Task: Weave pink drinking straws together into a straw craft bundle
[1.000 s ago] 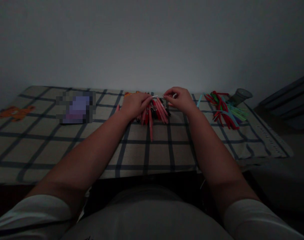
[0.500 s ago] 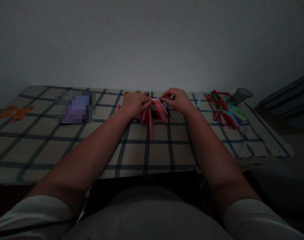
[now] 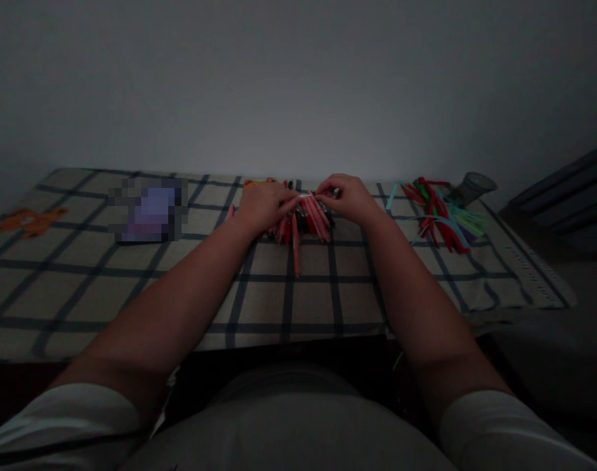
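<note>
A pile of slim pens (image 3: 318, 219), pink, red and black, lies at the middle of the cloth, with one pink pen (image 3: 297, 252) sticking out toward me. From the left, my left hand (image 3: 269, 204) reaches over the pile, thumb and fingers pinched together at its top. My right hand (image 3: 344, 196) is also closed in a pinch, just right of the same spot. Between the two sets of fingertips shows a small pale spot. The picture is too dark to tell what either pinch holds. My left hand covers part of the pile.
A phone-like object (image 3: 153, 212), blurred out, lies at left beside an orange cutout (image 3: 31, 222). Red, green and blue fuzzy strips (image 3: 440, 219) lie at right by a tipped clear cup (image 3: 475, 186). The checked tablecloth (image 3: 190, 301) meets the wall (image 3: 298, 85).
My hands stay over the pens, with only slight shifts of the fingers. The pile and the other things have not visibly moved.
</note>
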The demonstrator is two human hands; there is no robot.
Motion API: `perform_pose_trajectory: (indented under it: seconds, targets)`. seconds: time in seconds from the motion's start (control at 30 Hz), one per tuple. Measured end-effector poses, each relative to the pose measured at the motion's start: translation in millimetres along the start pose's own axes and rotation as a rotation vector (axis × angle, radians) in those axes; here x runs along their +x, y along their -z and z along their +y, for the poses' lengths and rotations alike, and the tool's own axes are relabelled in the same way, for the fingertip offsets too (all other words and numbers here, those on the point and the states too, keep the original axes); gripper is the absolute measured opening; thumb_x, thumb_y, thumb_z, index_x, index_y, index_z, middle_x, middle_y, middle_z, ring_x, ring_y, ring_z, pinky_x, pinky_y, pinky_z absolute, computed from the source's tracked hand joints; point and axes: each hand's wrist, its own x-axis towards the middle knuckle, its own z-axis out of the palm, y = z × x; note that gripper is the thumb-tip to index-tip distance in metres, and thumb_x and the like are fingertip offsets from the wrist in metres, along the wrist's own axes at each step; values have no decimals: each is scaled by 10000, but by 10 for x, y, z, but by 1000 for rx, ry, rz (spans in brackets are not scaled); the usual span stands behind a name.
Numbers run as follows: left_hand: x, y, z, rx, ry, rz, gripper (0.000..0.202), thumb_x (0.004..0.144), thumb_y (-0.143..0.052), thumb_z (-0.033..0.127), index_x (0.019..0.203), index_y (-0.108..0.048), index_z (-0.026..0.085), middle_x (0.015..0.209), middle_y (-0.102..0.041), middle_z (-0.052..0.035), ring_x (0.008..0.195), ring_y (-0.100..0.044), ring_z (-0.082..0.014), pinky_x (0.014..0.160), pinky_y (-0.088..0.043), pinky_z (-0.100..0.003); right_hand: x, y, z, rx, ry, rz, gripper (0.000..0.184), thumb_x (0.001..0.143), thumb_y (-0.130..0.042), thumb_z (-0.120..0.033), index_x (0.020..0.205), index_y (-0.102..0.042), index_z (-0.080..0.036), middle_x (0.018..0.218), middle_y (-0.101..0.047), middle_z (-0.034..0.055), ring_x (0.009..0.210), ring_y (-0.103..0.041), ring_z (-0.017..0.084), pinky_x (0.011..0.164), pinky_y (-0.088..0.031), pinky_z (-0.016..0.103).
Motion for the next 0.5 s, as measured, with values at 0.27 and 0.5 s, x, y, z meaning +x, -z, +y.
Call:
perform_pose_trajectory:
  seconds: [0.27, 0.5]
  targets:
    - [3, -7, 17, 0, 3, -19, 519, 1266, -456, 521, 1294, -923, 297, 1320, -918, -93, 1246, -839, -295, 879, -511, -376, 0, -42, -33, -10, 2, -26, 64, 921, -844, -287, 929, -861, -226, 978, -832, 94, 904, -668, 265, 880, -549, 406]
    - [13, -23, 13, 10, -4, -39, 499, 1262, -472, 528, 1379, -911, 322, 1350, -917, -93, 1262, -839, -302, 905, -525, -371, 3, -97, -59, -19, 33, -45, 92, 957, -854, -302, 990, -882, -220, 1025, -850, 107, 938, -700, 275, 911, -548, 410]
